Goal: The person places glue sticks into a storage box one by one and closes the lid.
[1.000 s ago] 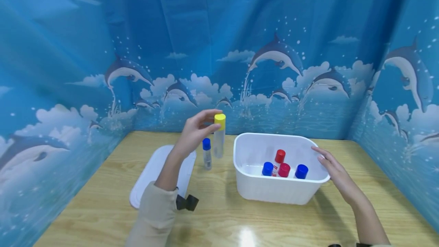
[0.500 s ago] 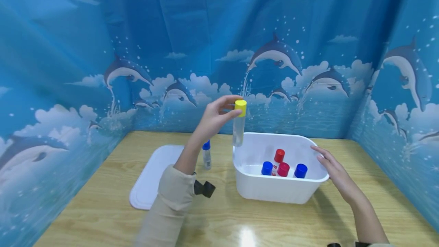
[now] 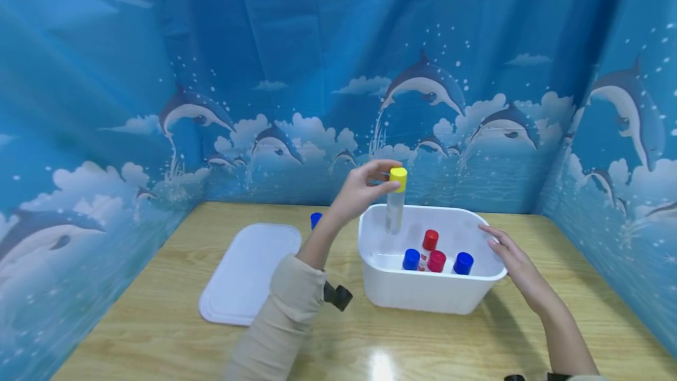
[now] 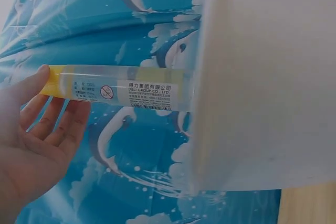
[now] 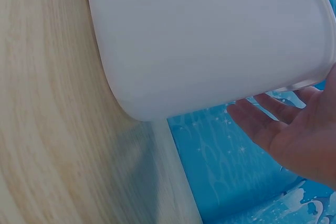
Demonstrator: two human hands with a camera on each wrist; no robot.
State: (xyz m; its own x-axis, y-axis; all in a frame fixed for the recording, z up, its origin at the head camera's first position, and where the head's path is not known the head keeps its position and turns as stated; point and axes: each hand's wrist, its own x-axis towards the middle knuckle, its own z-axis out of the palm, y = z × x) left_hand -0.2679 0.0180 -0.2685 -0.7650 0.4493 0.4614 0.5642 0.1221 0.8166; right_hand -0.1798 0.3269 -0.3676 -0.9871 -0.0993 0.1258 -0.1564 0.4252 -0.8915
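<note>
My left hand pinches the yellow cap of a clear glue stick between thumb and fingers. The glue stick hangs nearly upright, its lower end inside the left part of a white plastic box. In the left wrist view, a printed label with a barcode shows on the glue stick. At the box's right end, my right hand rests against the rim with fingers extended. Inside the box stand red-capped sticks and blue-capped sticks; the box wall hides their lower parts.
On the wooden table, a white lid lies flat at the left. Behind my left forearm stands a blue-capped stick, mostly hidden. A dolphin-print curtain encloses the back and sides.
My left hand has lifted the yellow-capped glue stick off the table, carried it right and lowered it partly into the box. My right hand stays at the box's rim.
</note>
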